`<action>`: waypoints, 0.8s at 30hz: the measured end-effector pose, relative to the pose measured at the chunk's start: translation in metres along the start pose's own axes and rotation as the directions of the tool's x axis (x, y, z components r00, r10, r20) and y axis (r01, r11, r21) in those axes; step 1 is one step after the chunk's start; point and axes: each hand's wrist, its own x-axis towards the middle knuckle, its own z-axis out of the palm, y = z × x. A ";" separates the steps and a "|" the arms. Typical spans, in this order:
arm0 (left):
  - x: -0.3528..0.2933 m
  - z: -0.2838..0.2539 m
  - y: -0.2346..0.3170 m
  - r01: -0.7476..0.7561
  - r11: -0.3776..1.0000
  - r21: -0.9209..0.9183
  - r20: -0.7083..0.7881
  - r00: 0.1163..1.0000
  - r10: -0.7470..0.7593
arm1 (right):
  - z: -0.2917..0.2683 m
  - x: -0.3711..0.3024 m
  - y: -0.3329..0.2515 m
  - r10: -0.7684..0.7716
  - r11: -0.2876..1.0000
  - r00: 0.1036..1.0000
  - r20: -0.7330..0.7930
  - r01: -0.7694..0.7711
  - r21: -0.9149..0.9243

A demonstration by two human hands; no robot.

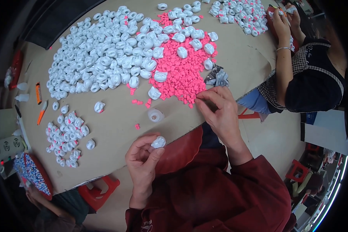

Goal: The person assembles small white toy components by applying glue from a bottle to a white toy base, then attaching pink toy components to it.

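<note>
The left hand (pixel 142 156) pinches 1 white piece (pixel 158 142) near the table (pixel 116 135) edge, open room leftward; the right hand (pixel 221 112), fingertips nearly together, adjoins the pink pile (pixel 179 73), its hold indiscernible.

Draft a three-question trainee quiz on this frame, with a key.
1. Which hand holds a white piece?

2. Where does the translucent round item sit?
A) on the floor
B) on the table
C) inside a red stool

3. Fill in the colour: the right hand has its fingertips at the edge of the heap of small ____ pieces.

Key: 1. The left hand; 2. B; 3. pink.
</note>
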 end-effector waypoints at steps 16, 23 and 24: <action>0.004 0.008 -0.001 -0.048 0.998 0.037 0.004 0.999 0.048 | -0.010 -0.011 -0.036 -0.216 0.919 0.967 0.137 0.154 0.362; 0.004 0.015 -0.007 -0.214 0.955 0.204 0.018 0.977 0.214 | 0.003 -0.023 -0.048 -0.338 0.892 0.926 0.168 0.259 0.370; 0.004 0.014 -0.008 -0.213 0.955 0.205 0.016 0.977 0.215 | 0.004 -0.025 -0.048 -0.339 0.892 0.925 0.169 0.259 0.371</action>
